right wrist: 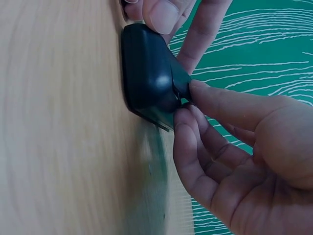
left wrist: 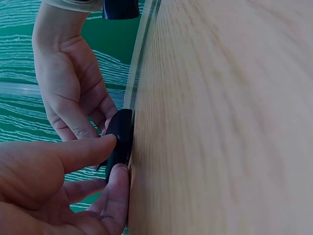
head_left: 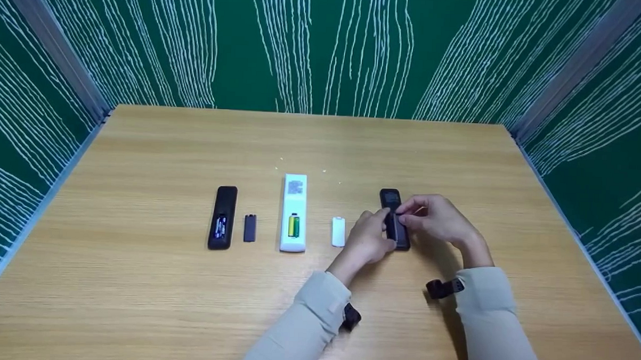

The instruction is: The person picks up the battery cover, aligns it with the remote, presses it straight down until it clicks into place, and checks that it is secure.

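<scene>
Black remote (head_left: 390,197) lies on table (head_left: 135,280), pinched by left hand (head_left: 369,237) and right hand (head_left: 436,218).

Head view: high, looks forward and down over the whole wooden table (head_left: 135,280), green backdrop (head_left: 325,47) at the far side; moderate distance.

Left wrist view: very close, low at the tabletop, turned sideways so the table (left wrist: 220,117) fills the right; faces the black remote (left wrist: 120,139).

Right wrist view: equally close, sideways, table (right wrist: 58,122) on the left; faces that remote (right wrist: 146,78).

All three views share the remote and both hands on it.
</scene>
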`<state>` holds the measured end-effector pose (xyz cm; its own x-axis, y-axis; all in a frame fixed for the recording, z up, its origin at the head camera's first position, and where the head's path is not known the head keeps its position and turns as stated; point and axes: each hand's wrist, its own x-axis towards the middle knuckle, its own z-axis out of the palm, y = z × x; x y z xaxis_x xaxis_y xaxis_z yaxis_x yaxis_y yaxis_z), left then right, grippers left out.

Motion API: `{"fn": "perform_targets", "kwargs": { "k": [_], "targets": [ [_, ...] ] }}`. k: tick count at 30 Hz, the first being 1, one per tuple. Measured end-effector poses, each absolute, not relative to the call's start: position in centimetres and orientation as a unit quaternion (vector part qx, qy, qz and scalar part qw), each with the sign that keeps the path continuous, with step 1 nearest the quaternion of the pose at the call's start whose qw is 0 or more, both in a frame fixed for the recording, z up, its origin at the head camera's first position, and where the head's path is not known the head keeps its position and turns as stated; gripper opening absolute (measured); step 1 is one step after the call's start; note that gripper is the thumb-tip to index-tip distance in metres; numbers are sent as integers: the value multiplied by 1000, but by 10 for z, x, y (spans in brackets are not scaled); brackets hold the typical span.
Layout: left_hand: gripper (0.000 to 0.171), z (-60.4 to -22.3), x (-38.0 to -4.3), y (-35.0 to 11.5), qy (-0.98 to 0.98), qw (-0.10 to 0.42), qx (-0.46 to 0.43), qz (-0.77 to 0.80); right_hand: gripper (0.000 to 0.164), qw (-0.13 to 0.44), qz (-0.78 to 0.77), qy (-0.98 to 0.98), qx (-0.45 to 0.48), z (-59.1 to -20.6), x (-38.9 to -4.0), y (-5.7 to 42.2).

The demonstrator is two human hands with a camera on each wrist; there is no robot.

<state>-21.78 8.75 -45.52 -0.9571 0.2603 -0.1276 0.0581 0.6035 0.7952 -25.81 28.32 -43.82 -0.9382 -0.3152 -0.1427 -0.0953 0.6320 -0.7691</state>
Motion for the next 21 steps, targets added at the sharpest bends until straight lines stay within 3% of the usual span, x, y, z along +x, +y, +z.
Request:
{"fn": "perform_targets", "kwargs": {
  "k": [21],
  "targets": [
    [76, -455, -218, 86, 889, 116, 89, 433, 15, 117, -384, 909, -112, -440, -258, 281]
  ]
}}
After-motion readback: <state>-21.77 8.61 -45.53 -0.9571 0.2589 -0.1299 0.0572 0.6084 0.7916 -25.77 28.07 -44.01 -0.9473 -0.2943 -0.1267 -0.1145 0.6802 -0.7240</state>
